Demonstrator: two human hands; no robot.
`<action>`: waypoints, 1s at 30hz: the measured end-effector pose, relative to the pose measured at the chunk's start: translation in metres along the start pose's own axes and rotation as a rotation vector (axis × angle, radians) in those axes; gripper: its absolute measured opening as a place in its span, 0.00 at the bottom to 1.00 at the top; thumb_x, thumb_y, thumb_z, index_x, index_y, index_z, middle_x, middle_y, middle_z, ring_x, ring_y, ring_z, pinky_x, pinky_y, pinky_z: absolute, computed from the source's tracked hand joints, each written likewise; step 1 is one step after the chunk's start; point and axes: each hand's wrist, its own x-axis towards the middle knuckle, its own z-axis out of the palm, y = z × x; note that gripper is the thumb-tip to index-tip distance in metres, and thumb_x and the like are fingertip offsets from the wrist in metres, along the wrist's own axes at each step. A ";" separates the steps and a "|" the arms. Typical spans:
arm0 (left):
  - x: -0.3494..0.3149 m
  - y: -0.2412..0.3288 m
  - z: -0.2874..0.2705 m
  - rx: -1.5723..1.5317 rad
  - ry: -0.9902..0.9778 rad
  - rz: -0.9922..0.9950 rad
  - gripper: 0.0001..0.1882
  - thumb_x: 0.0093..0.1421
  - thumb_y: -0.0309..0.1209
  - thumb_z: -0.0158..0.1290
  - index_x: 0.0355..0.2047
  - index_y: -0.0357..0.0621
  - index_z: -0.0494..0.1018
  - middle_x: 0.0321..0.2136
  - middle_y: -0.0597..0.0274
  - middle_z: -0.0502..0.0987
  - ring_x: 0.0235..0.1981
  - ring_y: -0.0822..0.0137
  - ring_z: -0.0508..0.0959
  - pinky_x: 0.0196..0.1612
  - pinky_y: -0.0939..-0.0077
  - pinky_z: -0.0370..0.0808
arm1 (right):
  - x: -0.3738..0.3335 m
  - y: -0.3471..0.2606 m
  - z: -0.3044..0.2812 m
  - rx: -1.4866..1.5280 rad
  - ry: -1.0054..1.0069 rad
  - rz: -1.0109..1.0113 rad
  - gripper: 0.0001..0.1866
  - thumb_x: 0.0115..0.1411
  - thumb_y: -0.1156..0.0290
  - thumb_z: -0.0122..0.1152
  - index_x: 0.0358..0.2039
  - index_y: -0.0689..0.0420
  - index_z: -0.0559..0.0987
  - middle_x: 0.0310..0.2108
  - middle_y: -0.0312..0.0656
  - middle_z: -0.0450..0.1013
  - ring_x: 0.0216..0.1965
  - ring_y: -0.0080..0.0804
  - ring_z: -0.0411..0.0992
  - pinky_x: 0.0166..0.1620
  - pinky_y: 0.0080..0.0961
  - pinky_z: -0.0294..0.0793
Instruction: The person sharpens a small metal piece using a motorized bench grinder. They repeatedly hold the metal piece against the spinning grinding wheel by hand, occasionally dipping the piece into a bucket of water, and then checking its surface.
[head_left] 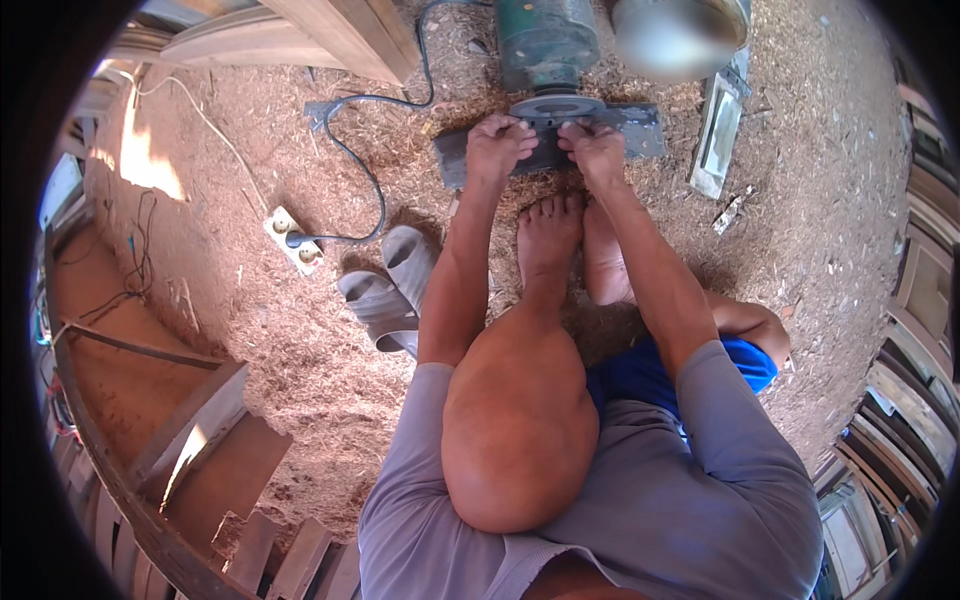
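My left hand (500,148) and my right hand (594,148) are side by side, close in front of a grey disc-shaped wheel (556,106). The wheel is on the shaft of a green motor (546,45). Both hands have fingers curled and pinched toward each other at the wheel's near edge. What they pinch is too small and dark to make out. Beneath them lies a dark flat bar (640,130), running left to right on the ground, just beyond my bare feet (549,235).
A black cable (375,180) runs from a white socket strip (292,240) toward the motor. A pair of grey sandals (385,290) sits left of my arm. A round metal pot (685,40) and a pale rectangular block (716,135) are at right. Wooden boards (340,40) lean at far left.
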 end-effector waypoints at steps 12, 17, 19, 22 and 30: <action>0.002 -0.001 0.006 0.060 -0.011 0.017 0.07 0.60 0.27 0.55 0.34 0.35 0.72 0.30 0.52 0.80 0.27 0.67 0.82 0.26 0.81 0.78 | 0.003 0.005 -0.006 0.034 0.017 0.045 0.10 0.56 0.74 0.62 0.37 0.65 0.76 0.28 0.43 0.79 0.25 0.25 0.78 0.23 0.16 0.71; 0.000 0.000 0.005 0.006 0.011 0.018 0.05 0.60 0.25 0.53 0.32 0.34 0.72 0.28 0.53 0.80 0.25 0.68 0.81 0.25 0.81 0.77 | 0.000 0.003 -0.002 -0.030 0.029 0.034 0.09 0.57 0.72 0.62 0.35 0.64 0.78 0.29 0.41 0.79 0.26 0.23 0.76 0.25 0.15 0.70; -0.001 0.000 0.004 -0.002 0.015 0.025 0.05 0.60 0.24 0.53 0.32 0.34 0.72 0.28 0.53 0.79 0.25 0.68 0.81 0.25 0.81 0.78 | -0.001 0.003 0.002 -0.005 0.045 0.009 0.09 0.56 0.72 0.63 0.35 0.64 0.78 0.29 0.42 0.79 0.25 0.23 0.76 0.24 0.15 0.69; -0.002 0.001 0.002 -0.022 0.016 0.026 0.05 0.60 0.24 0.52 0.32 0.34 0.72 0.28 0.52 0.79 0.26 0.67 0.81 0.25 0.80 0.78 | -0.002 0.004 0.006 0.014 0.060 -0.019 0.09 0.56 0.73 0.63 0.35 0.64 0.79 0.28 0.42 0.79 0.24 0.22 0.76 0.23 0.15 0.68; -0.002 0.001 -0.003 -0.051 0.023 0.026 0.05 0.60 0.24 0.52 0.34 0.33 0.71 0.29 0.50 0.79 0.27 0.65 0.81 0.27 0.78 0.79 | 0.004 0.013 0.011 0.013 0.060 -0.084 0.08 0.52 0.79 0.65 0.32 0.66 0.76 0.25 0.45 0.78 0.23 0.26 0.76 0.24 0.17 0.72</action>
